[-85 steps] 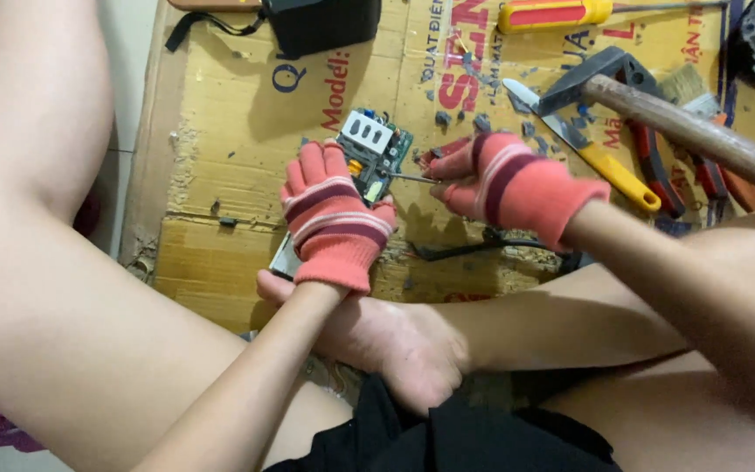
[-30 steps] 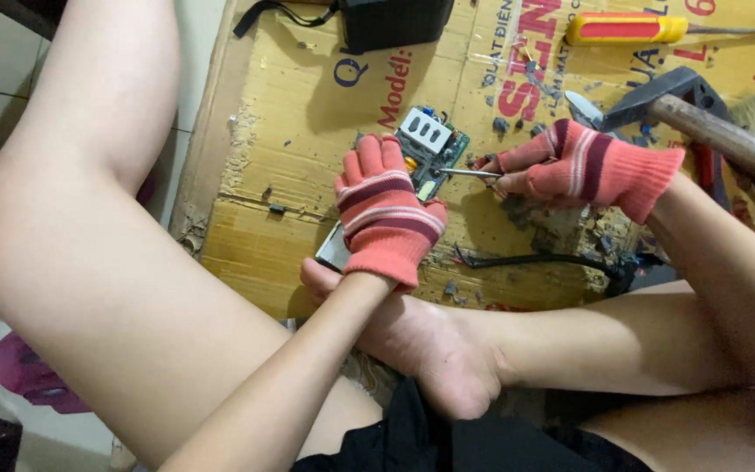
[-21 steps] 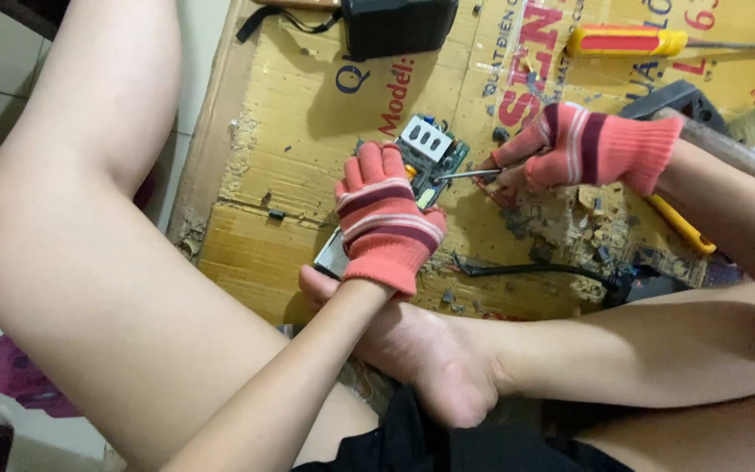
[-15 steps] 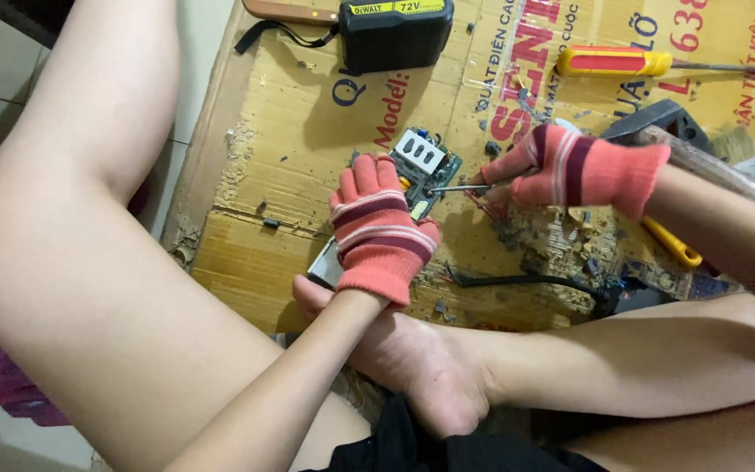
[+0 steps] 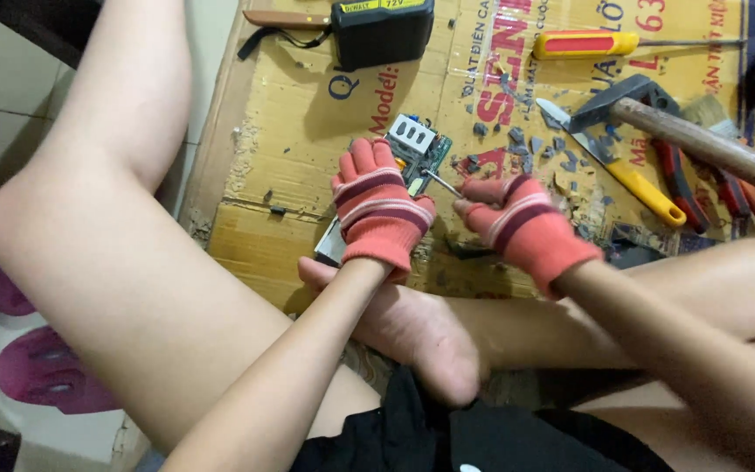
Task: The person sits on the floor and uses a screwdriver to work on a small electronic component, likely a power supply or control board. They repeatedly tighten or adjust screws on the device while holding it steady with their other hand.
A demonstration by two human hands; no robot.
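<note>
Left hand (image 5: 380,210) flat, pinning circuit board (image 5: 419,147); right hand (image 5: 517,223) pinches thin metal tool (image 5: 441,183) beside left fingertips. Slip risk: jabs glove.

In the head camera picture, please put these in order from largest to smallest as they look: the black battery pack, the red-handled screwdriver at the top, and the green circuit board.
1. Black battery pack, partly cut off by the top edge.
2. Red-handled screwdriver: longer than the pack but much thinner, so these two are close.
3. Green circuit board, smallest, though the left hand hides part of it.

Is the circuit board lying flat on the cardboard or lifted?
Flat: the circuit board lies on the cardboard, pinned by the left hand.
</note>
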